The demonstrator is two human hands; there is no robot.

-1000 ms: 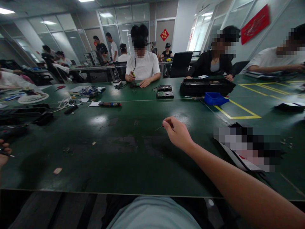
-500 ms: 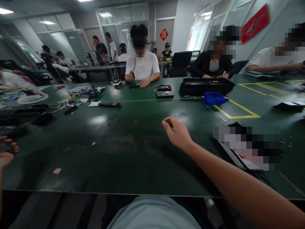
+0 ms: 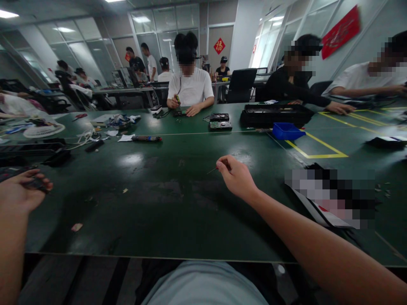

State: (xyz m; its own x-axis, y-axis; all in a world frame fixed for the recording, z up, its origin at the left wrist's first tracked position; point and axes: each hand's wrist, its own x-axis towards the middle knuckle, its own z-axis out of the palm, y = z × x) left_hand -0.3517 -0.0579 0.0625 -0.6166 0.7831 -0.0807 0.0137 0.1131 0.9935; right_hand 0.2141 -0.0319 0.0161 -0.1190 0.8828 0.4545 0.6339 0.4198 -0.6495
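Note:
My right hand (image 3: 237,178) rests over the middle of the green table (image 3: 165,203). Its fingers are pinched on a thin small screwdriver (image 3: 213,169) whose metal tip points left. At the left edge my left hand (image 3: 22,190) is palm up, its fingers curled round a small dark object (image 3: 36,184) that I cannot name. The two hands are far apart.
Across the table a person in a white shirt (image 3: 190,87) works on small parts. Hard drives (image 3: 220,121), a black tray (image 3: 275,114), a blue bin (image 3: 287,131) and a screwdriver (image 3: 146,138) lie beyond. Yellow tape lines (image 3: 318,148) mark the right side.
My left hand has come in from the left edge toward the right, carrying the small dark object. My right hand has stayed put. The person in black at the far right has reached out an arm.

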